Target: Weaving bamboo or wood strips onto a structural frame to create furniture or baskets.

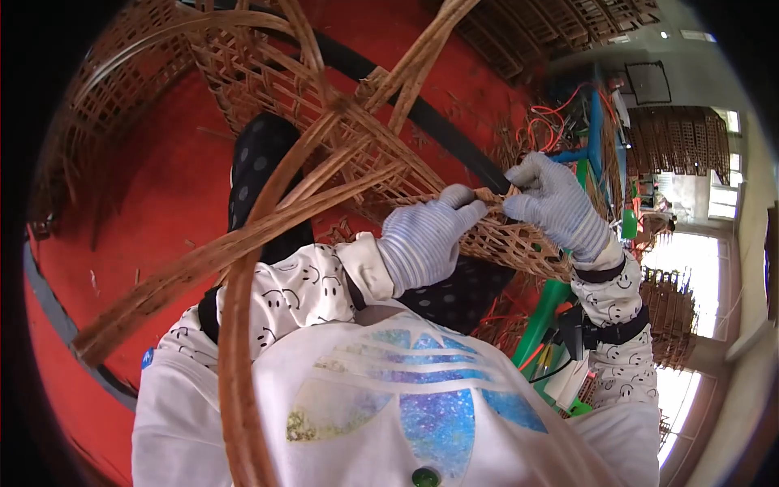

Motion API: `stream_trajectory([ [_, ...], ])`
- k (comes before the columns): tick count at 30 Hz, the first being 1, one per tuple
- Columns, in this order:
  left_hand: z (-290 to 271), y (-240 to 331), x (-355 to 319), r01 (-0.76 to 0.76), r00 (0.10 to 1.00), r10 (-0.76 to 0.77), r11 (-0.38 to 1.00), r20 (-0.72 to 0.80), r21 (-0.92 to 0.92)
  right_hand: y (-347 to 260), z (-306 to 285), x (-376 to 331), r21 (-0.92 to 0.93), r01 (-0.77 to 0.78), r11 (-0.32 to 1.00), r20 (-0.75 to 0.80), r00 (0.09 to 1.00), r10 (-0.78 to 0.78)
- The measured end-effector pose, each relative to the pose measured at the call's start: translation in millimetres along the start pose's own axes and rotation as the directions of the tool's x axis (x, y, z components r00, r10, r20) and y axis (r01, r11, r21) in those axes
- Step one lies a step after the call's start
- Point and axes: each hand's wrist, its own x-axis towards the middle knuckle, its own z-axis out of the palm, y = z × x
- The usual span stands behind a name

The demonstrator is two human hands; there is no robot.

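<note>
Both my hands wear striped light-grey gloves and meet at the edge of a brown open-weave wicker piece. My left hand is closed on that edge with thumb and fingers pressed together. Just to its right, my right hand pinches at the same edge, beside the end of a dark flat bar. The bar slants from the upper left down to my fingers, along the weave. Whatever thin strip lies between my fingertips is mostly hidden. Long loose wicker strips cross over my left forearm and hang down my front.
Red flooring with strip scraps spreads to the left. More woven pieces stand at the upper left, and others hang at the right. Orange hoses and green and blue frame parts are close to my right arm.
</note>
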Motion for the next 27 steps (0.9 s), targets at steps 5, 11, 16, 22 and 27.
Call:
stream_trajectory([
  [5,-1,-1,-5,-0.029,1.000,0.029,0.999,-0.006,0.030,-11,-6,6,-0.040,-0.021,0.999,0.105,0.994,0.026],
  [11,1,-13,-3,-0.164,0.979,0.134,0.964,-0.150,-0.209,-4,6,-5,0.043,-0.014,0.999,0.003,1.000,0.013],
  [16,-28,6,7,0.210,0.977,-0.208,0.909,0.045,-0.359,0,28,-20,0.219,-0.030,0.975,-0.112,0.992,0.056],
  [22,-58,2,-24,0.300,0.880,-0.071,0.851,0.470,-0.431,-3,74,-54,0.326,0.060,0.944,-0.329,0.943,0.053],
  [27,-49,-20,-43,0.771,0.618,-0.215,0.354,0.756,-0.529,-1,63,-40,0.050,0.142,0.989,-0.181,0.975,-0.131],
])
